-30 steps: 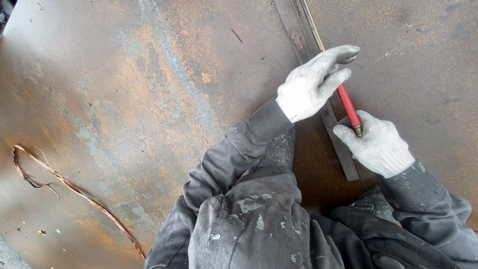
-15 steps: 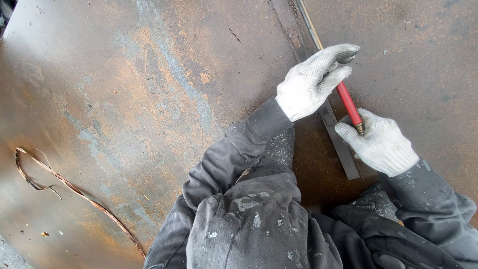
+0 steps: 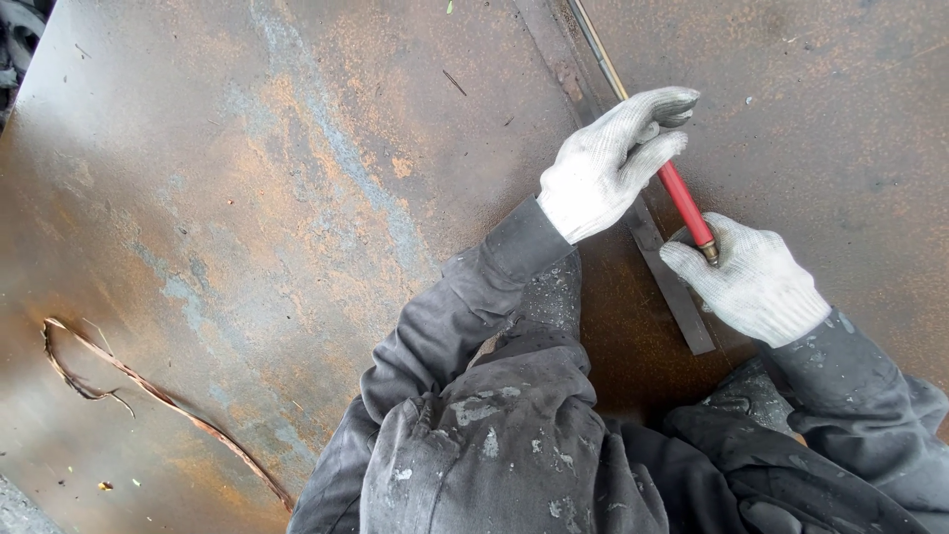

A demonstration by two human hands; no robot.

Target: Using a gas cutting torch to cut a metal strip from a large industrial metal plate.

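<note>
Both my hands wear white knit gloves over a rusty steel sheet (image 3: 297, 227). My left hand (image 3: 608, 163) rests flat across a long dark metal straightedge (image 3: 672, 297) and over a thin rod with a red handle (image 3: 682, 203). My right hand (image 3: 756, 282) pinches the brass-coloured lower end of that red-handled tool, close to the straightedge. The rod's far part runs up and away to the top edge of the view.
A thin curled metal sliver (image 3: 148, 396) lies on the sheet at the lower left. My grey, paint-flecked sleeves and knees (image 3: 494, 445) fill the lower middle. The sheet's left edge borders dark ground at the upper left corner.
Both hands and the red-handled tool have stayed almost in place; the view shifted slightly, and my right hand sits a touch lower along the straightedge.
</note>
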